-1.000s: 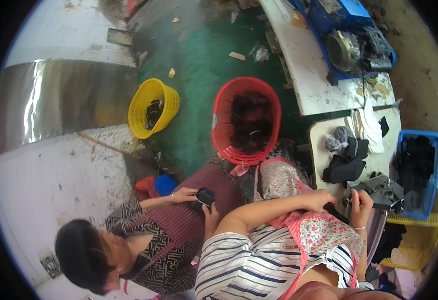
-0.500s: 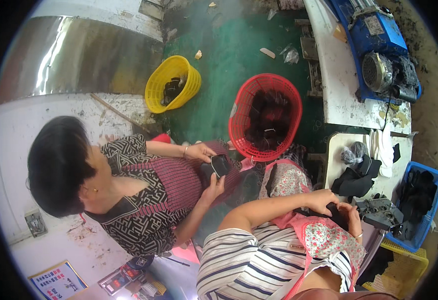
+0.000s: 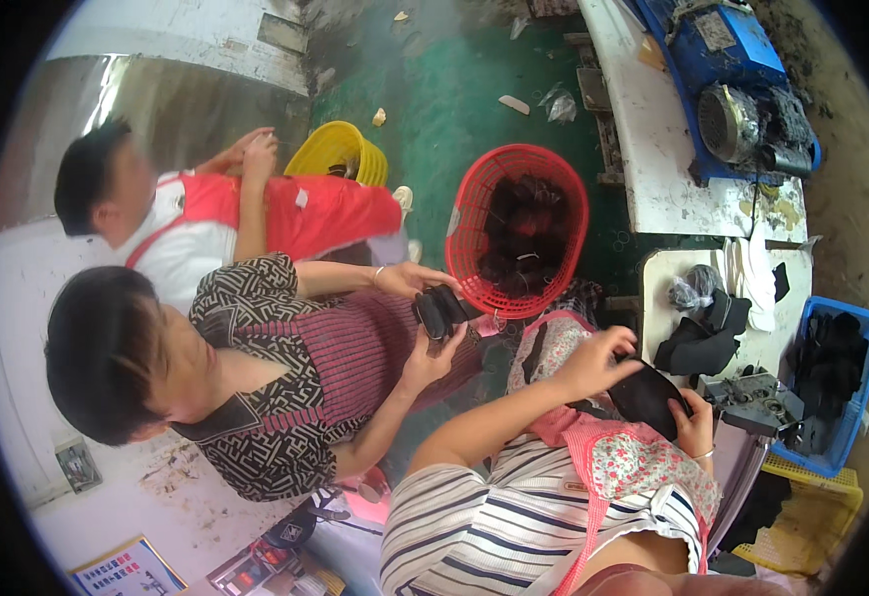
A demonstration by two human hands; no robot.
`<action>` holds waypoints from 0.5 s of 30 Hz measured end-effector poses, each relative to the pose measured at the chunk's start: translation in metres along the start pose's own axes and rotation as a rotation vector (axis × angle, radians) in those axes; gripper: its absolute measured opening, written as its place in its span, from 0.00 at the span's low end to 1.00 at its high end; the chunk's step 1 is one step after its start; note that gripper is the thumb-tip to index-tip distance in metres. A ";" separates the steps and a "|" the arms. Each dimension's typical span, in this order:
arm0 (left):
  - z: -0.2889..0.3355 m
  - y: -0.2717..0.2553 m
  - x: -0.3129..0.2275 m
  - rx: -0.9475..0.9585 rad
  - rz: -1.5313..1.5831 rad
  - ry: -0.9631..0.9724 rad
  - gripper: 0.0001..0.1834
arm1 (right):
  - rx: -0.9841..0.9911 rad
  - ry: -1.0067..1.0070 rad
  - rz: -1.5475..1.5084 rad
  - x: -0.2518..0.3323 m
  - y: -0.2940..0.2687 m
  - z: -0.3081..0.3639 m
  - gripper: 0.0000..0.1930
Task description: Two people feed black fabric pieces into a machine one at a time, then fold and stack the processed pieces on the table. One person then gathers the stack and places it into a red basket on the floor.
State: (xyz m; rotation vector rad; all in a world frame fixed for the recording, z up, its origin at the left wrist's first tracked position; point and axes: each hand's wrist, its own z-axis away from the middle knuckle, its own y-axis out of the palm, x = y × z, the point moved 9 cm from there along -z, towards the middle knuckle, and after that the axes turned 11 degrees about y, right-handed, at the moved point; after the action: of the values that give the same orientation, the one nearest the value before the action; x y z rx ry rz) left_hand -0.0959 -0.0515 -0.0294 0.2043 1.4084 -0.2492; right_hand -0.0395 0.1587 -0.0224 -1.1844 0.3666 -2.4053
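Note:
A black cloth piece (image 3: 650,400) with a smooth, rounded face lies over my apron (image 3: 643,465). My right hand (image 3: 695,427) grips its right end, thumb on top, with a bracelet at the wrist. My left hand (image 3: 598,365) is at the upper left edge of the cloth, its fingers parted and somewhat blurred. Just right of my right hand is a grey metal device (image 3: 755,402) on the table corner. Above it lie more black cloth pieces (image 3: 698,346) on a pale tabletop (image 3: 658,288).
A co-worker (image 3: 266,387) at my left handles black pieces (image 3: 438,310); behind stands a person in a red apron (image 3: 325,214). A red basket (image 3: 461,248) and a yellow basket (image 3: 375,164) stand on the floor. At right are a blue crate (image 3: 860,397) and a blue machine (image 3: 752,55).
My left hand has opened and moved up and left, and more of the black cloth shows. A person in a red apron has appeared at left. The co-worker has turned the black pieces.

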 end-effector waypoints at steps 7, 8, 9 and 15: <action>0.049 -0.084 -0.054 -0.333 -0.650 0.365 0.16 | 0.032 0.076 -0.098 0.001 0.005 0.001 0.09; 0.056 -0.084 -0.057 -0.346 -0.703 0.391 0.16 | 0.038 0.073 -0.100 -0.004 0.008 -0.001 0.09; 0.059 -0.083 -0.052 -0.330 -0.684 0.338 0.17 | 0.021 0.043 -0.107 -0.009 0.009 -0.005 0.09; 0.052 -0.055 -0.037 -0.302 -0.361 0.179 0.16 | 0.015 -0.052 -0.097 0.040 0.008 -0.004 0.11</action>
State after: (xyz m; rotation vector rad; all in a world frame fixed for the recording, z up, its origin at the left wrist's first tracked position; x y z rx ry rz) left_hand -0.0682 -0.1166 0.0157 -0.2863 1.6374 -0.3164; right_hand -0.0625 0.1321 -0.0011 -1.2831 0.2808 -2.4496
